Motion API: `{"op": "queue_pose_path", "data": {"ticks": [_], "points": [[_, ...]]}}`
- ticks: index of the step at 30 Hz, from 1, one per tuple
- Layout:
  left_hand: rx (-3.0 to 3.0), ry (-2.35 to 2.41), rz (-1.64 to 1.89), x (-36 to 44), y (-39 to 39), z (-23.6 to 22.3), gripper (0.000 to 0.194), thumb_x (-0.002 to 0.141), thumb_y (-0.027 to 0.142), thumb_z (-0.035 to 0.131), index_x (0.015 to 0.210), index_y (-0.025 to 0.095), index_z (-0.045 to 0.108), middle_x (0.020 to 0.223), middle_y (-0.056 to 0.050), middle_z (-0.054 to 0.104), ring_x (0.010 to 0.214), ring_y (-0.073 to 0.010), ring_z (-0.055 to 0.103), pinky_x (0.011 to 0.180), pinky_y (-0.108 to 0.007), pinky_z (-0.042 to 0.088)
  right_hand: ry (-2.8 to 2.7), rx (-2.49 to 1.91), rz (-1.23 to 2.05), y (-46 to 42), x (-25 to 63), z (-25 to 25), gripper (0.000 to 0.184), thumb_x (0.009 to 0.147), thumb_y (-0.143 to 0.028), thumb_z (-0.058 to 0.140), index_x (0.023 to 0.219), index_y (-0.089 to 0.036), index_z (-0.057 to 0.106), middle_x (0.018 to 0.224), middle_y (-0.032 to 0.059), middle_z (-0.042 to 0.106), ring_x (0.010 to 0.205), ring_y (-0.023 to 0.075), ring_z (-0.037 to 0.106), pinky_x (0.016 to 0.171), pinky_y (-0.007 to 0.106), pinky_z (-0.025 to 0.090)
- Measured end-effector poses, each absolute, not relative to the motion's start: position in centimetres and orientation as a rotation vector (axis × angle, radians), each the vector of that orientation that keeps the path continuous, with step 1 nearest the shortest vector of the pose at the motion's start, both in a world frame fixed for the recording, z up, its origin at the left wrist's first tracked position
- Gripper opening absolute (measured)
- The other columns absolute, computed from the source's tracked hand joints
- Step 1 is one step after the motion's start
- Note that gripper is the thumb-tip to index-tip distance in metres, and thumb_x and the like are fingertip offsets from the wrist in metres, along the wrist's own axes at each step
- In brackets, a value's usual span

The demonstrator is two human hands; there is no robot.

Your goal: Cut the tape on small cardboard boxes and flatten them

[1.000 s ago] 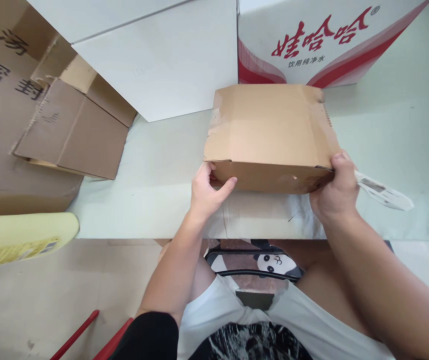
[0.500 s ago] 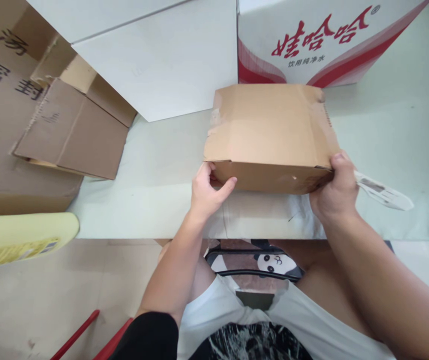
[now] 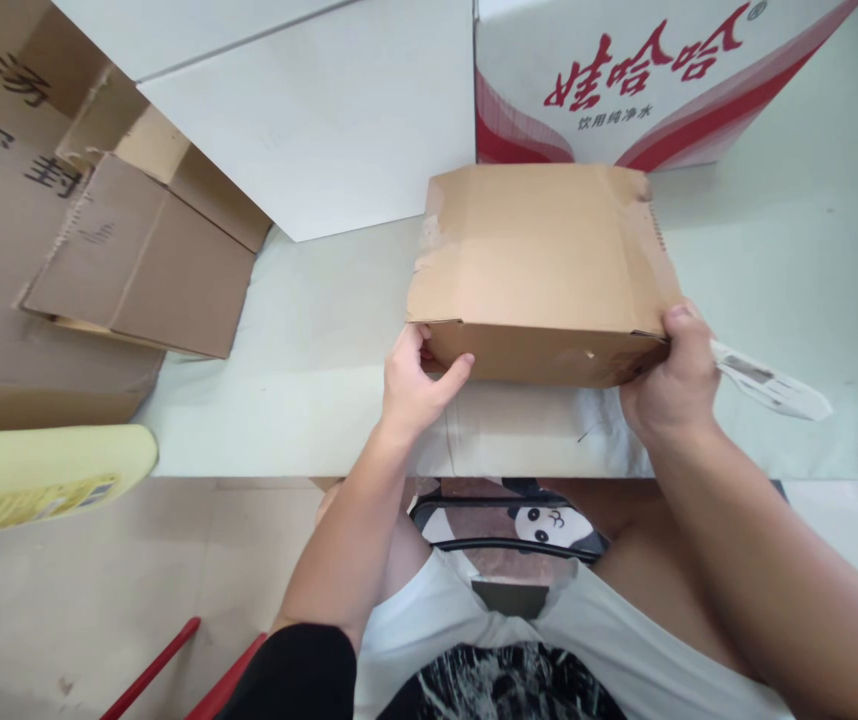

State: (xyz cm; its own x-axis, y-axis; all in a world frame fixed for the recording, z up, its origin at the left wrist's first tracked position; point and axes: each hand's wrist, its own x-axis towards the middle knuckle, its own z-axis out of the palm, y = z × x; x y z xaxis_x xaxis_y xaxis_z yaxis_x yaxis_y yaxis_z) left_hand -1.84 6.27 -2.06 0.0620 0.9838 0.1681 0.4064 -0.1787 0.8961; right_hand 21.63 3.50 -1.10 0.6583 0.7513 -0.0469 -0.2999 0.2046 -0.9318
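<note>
A closed brown cardboard box (image 3: 541,250) stands on the cloth-covered table, its near face turned toward me. My left hand (image 3: 423,378) grips the box's near left corner, with the thumb in front and the other fingers partly hidden behind the cardboard. Around the near right corner my right hand (image 3: 673,375) is closed, thumb on the side edge and fingers hidden underneath. A slim white object with a grey panel (image 3: 774,385) juts out to the right from behind my right hand; I cannot tell whether the hand touches it.
Behind the box stand a plain white box (image 3: 339,130) and a white-and-red carton (image 3: 609,85). Brown cardboard boxes (image 3: 140,255) are at the left. A pale yellow container (image 3: 46,475) lies near the table's (image 3: 309,420) front left edge. Red bars (image 3: 155,665) show below.
Almost nothing differs. The view has shifted very slightly, and both hands keep the same hold on the cardboard box.
</note>
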Motion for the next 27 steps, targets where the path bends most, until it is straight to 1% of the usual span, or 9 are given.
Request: {"op": "queue_pose_path", "data": {"ticks": [5, 10, 14, 17, 24, 27], "points": [[1.659, 1.393, 1.097, -1.72, 6.26, -1.96, 0.037, 0.073, 0.045, 0.075, 0.086, 0.022, 0.050, 0.078, -0.001, 0.057, 0.066, -0.0132, 0.055, 0.057, -0.027, 0.048, -0.490, -1.152, 0.788, 3.47, 21.83, -1.45, 0.018, 0.077, -0.038, 0.063, 0.071, -0.022, 0.054, 0.074, -0.0032, 0.052, 0.073, 0.0133, 0.049, 0.064, 0.025, 0.041], [1.665, 1.393, 1.084, -1.76, 6.26, -2.07, 0.036, 0.074, 0.044, 0.075, 0.089, 0.022, 0.050, 0.078, 0.000, 0.058, 0.066, -0.0130, 0.054, 0.058, -0.027, 0.047, -0.512, -1.173, 0.787, 3.46, 22.01, -1.65, 0.022, 0.077, -0.042, 0.065, 0.073, -0.024, 0.053, 0.077, -0.0030, 0.050, 0.073, 0.0137, 0.051, 0.067, 0.027, 0.045], [1.676, 1.399, 1.077, -1.85, 6.24, -2.30, 0.036, 0.075, 0.045, 0.074, 0.089, 0.022, 0.050, 0.079, 0.000, 0.058, 0.067, -0.0133, 0.055, 0.059, -0.027, 0.047, -0.489, -1.168, 0.785, 3.47, 21.88, -1.57, 0.018, 0.075, -0.039, 0.064, 0.075, -0.023, 0.056, 0.077, -0.0025, 0.054, 0.076, 0.0148, 0.051, 0.069, 0.028, 0.045], [1.677, 1.410, 1.082, -1.83, 6.22, -2.45, 0.035, 0.075, 0.044, 0.075, 0.089, 0.022, 0.051, 0.078, 0.000, 0.058, 0.066, -0.0131, 0.054, 0.058, -0.027, 0.046, -0.471, -1.154, 0.795, 3.47, 21.73, -1.42, 0.019, 0.074, -0.040, 0.064, 0.077, -0.022, 0.057, 0.078, -0.0023, 0.056, 0.077, 0.0150, 0.052, 0.070, 0.027, 0.045], [1.690, 1.437, 1.093, -1.67, 6.17, -2.45, 0.035, 0.073, 0.042, 0.076, 0.090, 0.022, 0.052, 0.078, 0.000, 0.060, 0.065, -0.0132, 0.055, 0.057, -0.027, 0.047, -0.473, -1.133, 0.804, 3.50, 21.74, -1.39, 0.019, 0.074, -0.039, 0.066, 0.076, -0.022, 0.058, 0.076, -0.0028, 0.054, 0.076, 0.0145, 0.052, 0.069, 0.026, 0.045], [1.677, 1.424, 1.101, -1.63, 6.21, -2.40, 0.036, 0.073, 0.044, 0.075, 0.091, 0.022, 0.052, 0.081, -0.001, 0.061, 0.066, -0.0136, 0.056, 0.057, -0.027, 0.049, -0.476, -1.142, 0.813, 3.50, 21.85, -1.56, 0.020, 0.075, -0.041, 0.065, 0.077, -0.022, 0.059, 0.079, -0.0019, 0.054, 0.077, 0.0145, 0.054, 0.069, 0.027, 0.045]]}}
